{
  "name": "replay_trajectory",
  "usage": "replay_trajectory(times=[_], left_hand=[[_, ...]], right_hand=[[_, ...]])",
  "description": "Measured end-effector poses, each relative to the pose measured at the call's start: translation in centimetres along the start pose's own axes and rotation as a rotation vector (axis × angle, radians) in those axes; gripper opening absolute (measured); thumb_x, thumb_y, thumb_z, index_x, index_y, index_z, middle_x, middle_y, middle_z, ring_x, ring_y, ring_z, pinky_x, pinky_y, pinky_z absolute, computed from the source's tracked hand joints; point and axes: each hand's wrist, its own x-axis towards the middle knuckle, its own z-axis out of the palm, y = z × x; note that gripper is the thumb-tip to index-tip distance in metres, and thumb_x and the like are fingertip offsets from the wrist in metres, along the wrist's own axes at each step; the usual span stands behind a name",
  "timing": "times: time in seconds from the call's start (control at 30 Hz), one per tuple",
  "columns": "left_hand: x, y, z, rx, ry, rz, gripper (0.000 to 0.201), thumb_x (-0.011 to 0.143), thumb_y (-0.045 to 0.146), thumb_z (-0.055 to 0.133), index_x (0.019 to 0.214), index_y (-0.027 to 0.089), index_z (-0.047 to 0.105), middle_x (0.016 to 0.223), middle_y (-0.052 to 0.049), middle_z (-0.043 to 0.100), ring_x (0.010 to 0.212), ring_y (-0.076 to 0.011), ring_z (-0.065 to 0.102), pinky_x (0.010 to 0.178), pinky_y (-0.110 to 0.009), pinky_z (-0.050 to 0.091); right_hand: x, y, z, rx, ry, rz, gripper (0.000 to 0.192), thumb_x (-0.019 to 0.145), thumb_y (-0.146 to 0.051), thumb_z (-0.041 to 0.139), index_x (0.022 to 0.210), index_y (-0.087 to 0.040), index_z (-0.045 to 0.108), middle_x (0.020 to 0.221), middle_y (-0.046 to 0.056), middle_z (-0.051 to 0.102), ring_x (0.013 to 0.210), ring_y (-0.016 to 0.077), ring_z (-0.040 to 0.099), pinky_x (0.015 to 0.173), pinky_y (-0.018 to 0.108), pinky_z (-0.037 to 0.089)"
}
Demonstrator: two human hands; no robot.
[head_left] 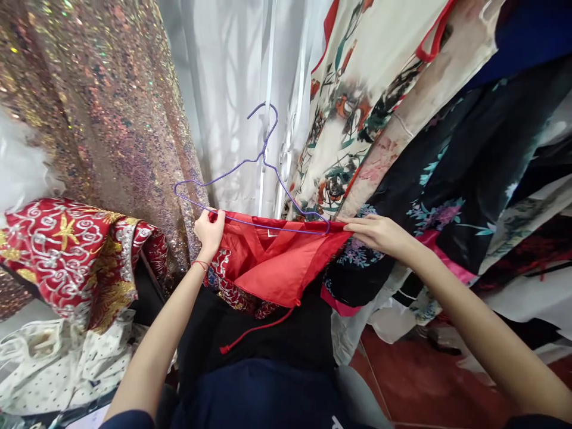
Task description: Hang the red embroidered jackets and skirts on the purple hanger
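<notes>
A red garment (279, 271) with a shiny lining and embroidered patches is stretched between my hands, over my lap. My left hand (210, 231) pinches its upper left edge, fingers closed. At the upper right corner, my right hand (373, 231) grips the cloth between thumb and fingers. A purple wire hanger (263, 158) stands along the garment's top edge, its hook pointing up. The hanger's lower bar crosses in front of the red cloth, and its left end lies just above my left hand. From the garment's lower edge hangs a red cord (259, 328).
On the left lie a red embroidered garment (67, 256) and a white dotted cloth (44, 363). A sequined fabric (107, 119) hangs behind them. White curtains (223, 77) hang ahead. Several garments hang at right, including a floral cream one (357, 89) and a black one (429, 167).
</notes>
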Motion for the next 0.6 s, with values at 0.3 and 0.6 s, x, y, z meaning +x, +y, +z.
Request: replay_trajectory(times=[0.3,0.6], left_hand=[[-2.9,0.2,-0.1,-0.040,0.005,0.035,0.019,0.090,0.037,0.053,0.085,0.021,0.062,0.078,-0.005,0.068,0.073,-0.0196,0.063,0.073,-0.028,0.042],[-5.0,1.0,-0.3,-0.284,-0.070,0.064,0.028,0.096,0.043,0.045,0.078,0.022,0.050,0.066,0.002,0.050,0.059,-0.0144,0.046,0.063,-0.027,0.035]], right_hand=[[7.5,-1.1,0.0,0.000,0.247,0.397,0.035,0.099,-0.033,0.040,0.108,-0.023,0.072,0.089,0.008,0.077,0.080,0.0259,0.071,0.070,0.034,0.049],[14.0,-4.3,4.2,0.442,0.289,0.229,0.033,0.102,-0.039,0.037,0.096,-0.021,0.065,0.092,0.006,0.072,0.084,0.0214,0.067,0.077,0.033,0.052]])
